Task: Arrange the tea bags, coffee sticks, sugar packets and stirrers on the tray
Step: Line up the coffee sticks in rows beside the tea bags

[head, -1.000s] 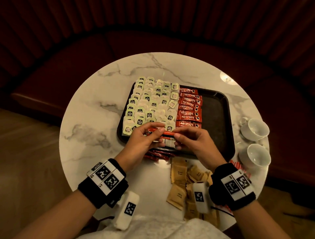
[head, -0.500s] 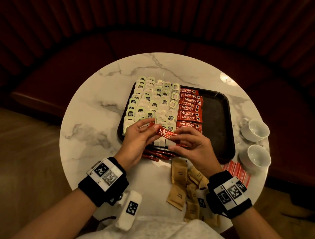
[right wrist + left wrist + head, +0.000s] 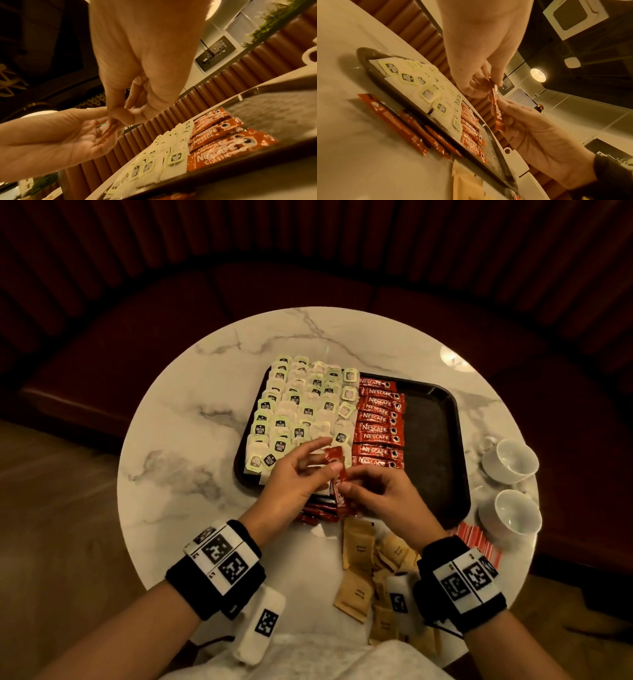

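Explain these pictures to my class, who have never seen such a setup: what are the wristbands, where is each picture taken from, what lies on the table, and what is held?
No machine here: a person works with two bare hands. The black wristbands carry small cameras. One picture is taken from the head, looking down; the other two look along each hand from the wrist. On the round table sits a dark tray, with tea bags on its left part and a column of coffee sticks beside them. Brown sugar packets and spare red sticks lie on the table nearer the person; two white cups stand at the right. The left hand and right hand together pinch one coffee stick above the tray's near edge.
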